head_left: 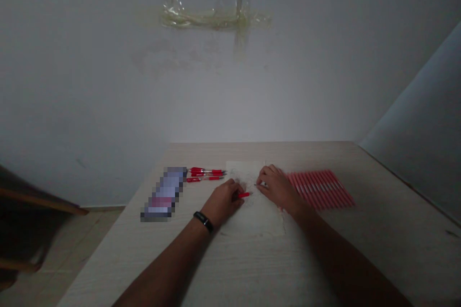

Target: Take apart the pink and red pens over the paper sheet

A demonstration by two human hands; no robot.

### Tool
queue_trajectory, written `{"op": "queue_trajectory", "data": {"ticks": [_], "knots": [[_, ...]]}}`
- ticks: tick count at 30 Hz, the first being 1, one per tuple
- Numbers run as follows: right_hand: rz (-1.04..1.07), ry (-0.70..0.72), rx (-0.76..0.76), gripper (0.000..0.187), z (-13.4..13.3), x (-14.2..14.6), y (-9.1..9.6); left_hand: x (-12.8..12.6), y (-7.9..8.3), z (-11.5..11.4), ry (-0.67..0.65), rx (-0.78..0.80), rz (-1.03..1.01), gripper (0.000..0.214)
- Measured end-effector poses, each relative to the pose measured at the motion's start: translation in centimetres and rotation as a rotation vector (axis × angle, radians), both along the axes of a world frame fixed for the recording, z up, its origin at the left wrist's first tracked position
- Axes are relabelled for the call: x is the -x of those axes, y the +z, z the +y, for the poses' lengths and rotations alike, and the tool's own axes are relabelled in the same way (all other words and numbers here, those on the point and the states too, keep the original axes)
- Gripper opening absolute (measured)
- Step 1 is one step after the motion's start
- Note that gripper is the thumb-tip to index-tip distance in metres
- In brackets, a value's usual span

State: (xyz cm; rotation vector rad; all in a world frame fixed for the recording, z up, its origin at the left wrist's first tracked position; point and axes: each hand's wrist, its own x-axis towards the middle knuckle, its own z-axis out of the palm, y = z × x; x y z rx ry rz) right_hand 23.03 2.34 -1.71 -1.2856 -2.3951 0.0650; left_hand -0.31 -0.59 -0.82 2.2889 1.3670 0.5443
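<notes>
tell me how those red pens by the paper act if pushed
The red pens look slim and round, so they would probably roll. They lie loose on a smooth table, so they may scatter. They seem plastic, so likely light and stiff.

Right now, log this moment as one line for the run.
Left hand: red pen | Right hand: small silver piece | Under hands: paper | Nearby: red pens

Short red plastic pen piece (244,195) poking out of left hand (223,202), pointing right, rest hidden in the fingers. Small pale metal-looking bit (261,184) pinched in right hand (276,189), just across from the red piece, not touching it, too small to tell exactly. Both hands over thin white paper sheet (256,216), centre of frame, lying flat.
</notes>
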Motion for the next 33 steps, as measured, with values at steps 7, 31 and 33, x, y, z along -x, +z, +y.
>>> {"op": "queue_trajectory", "data": {"ticks": [7, 31, 33], "knots": [[-0.005, 0.010, 0.019, 0.004, 0.3, -0.7, 0.0, 0.0, 0.0, 0.0, -0.005, 0.018, -0.001, 0.015], [0.295, 0.072, 0.055, 0.008, -0.5, -1.0, 0.4, -0.4, 0.7, -0.3, -0.053, -0.088, -0.064, 0.014], [0.315, 0.123, 0.082, 0.011, -0.9, -0.5, 0.5, -0.5, 1.0, -0.4, -0.066, -0.094, -0.073, 0.016]]}}
